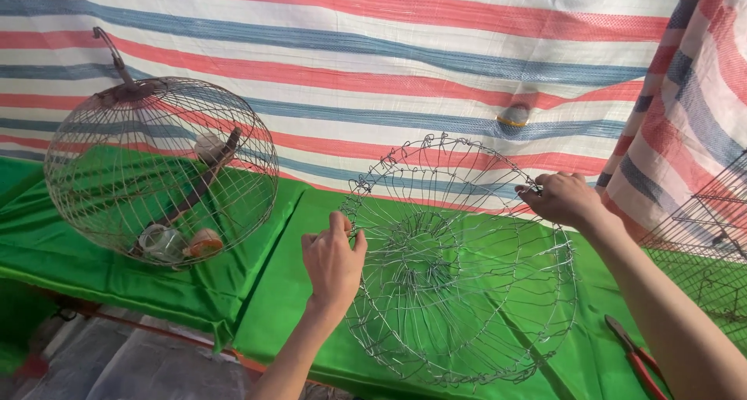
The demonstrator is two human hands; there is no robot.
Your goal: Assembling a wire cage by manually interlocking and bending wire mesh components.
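Head view: left hand (pixel 333 261) and right hand (pixel 564 198), arms outstretched, each grip pinched shut on wire cage (pixel 459 264) rim.

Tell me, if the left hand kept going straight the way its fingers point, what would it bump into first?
The left hand points up and away, its fingers already on the rim of the open wire frame. Past that, it would probably meet the striped tarp behind, though depth is hard to judge.

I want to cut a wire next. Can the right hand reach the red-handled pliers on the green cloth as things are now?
Probably yes. The pliers lie uncovered on the green cloth, just under the right forearm, but the right hand grips the wire frame rim and must let go first.
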